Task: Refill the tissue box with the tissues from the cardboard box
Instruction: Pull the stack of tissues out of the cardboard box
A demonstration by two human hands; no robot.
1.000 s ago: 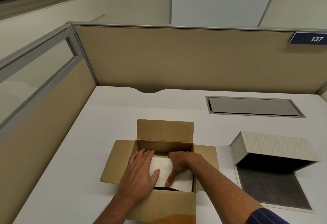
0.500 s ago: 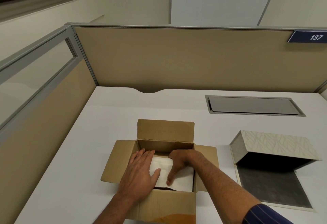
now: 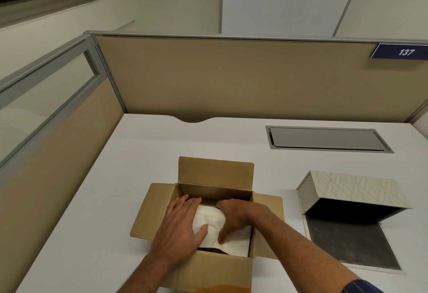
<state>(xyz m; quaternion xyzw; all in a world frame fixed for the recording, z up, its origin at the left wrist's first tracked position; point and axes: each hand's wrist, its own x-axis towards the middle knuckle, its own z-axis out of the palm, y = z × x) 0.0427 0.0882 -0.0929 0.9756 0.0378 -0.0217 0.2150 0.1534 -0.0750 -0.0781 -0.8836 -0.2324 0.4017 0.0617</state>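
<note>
An open brown cardboard box (image 3: pixel 215 173) sits on the white desk with its flaps spread. Inside lies a stack of white tissues (image 3: pixel 234 241). My left hand (image 3: pixel 179 227) rests flat on the left part of the stack, fingers spread. My right hand (image 3: pixel 234 216) is inside the box over the right part, fingers curled down around the stack's far edge and thumb pressing on top. To the right stands the tissue box (image 3: pixel 352 190), pale with a leaf pattern, its cover hinged open above a dark base (image 3: pixel 347 244).
The white desk (image 3: pixel 115 177) is walled by tan partitions at the back and left. A grey cable hatch (image 3: pixel 324 138) is set into the desk behind the tissue box. A blue sign reading 137 (image 3: pixel 400 51) hangs on the partition.
My right hand has curled more around the tissues, and the stack's top bulges slightly. The left hand stays pressed flat on the tissues.
</note>
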